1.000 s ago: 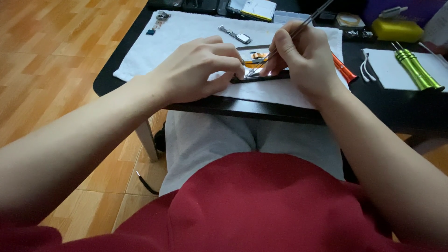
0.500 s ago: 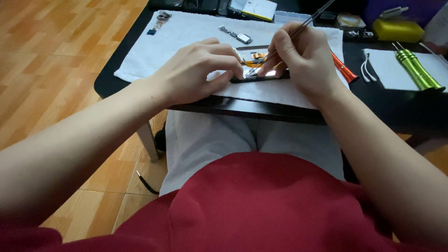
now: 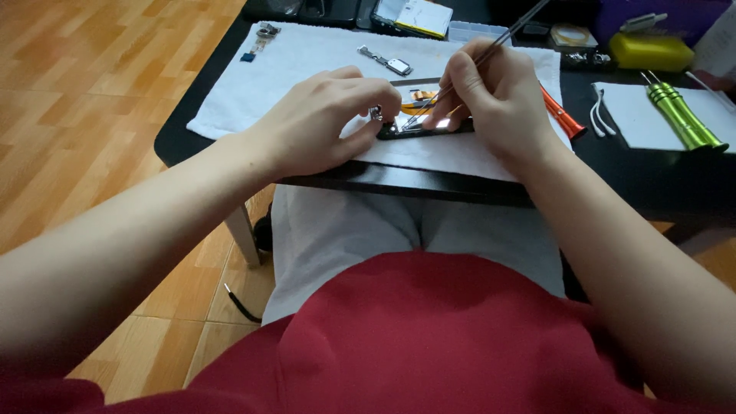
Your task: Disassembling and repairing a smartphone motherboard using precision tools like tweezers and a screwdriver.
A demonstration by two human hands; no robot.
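Spanning the upper half of the head view, a dark worktop (image 3: 659,188) stands on a warm wooden plank floor (image 3: 84,100), with one pale leg (image 3: 244,234) visible below its near edge. A white cloth (image 3: 307,61) covers most of the worktop.

At 11 o'clock on the cloth lies a small loose part with a blue tip (image 3: 259,38). Toward 12 o'clock lies a narrow metal component (image 3: 387,61), with a yellow-and-white packet (image 3: 418,14) beyond it at the far edge.

The left hand (image 3: 326,123) is curled, fingertips pinched on a small metal part (image 3: 376,113) at the left end of an opened dark phone body (image 3: 425,129). The phone body lies flat on the cloth at centre, between both hands, largely hidden by them.

The right hand (image 3: 498,96) is closed around slim tweezers (image 3: 491,47), tips down in the phone body.

At 1 o'clock an orange tool (image 3: 563,116) lies just beside the right hand. Farther right: a white cable (image 3: 598,115), white paper (image 3: 644,123) carrying green-handled drivers (image 3: 682,115), and a yellow case (image 3: 648,50) at 2 o'clock.
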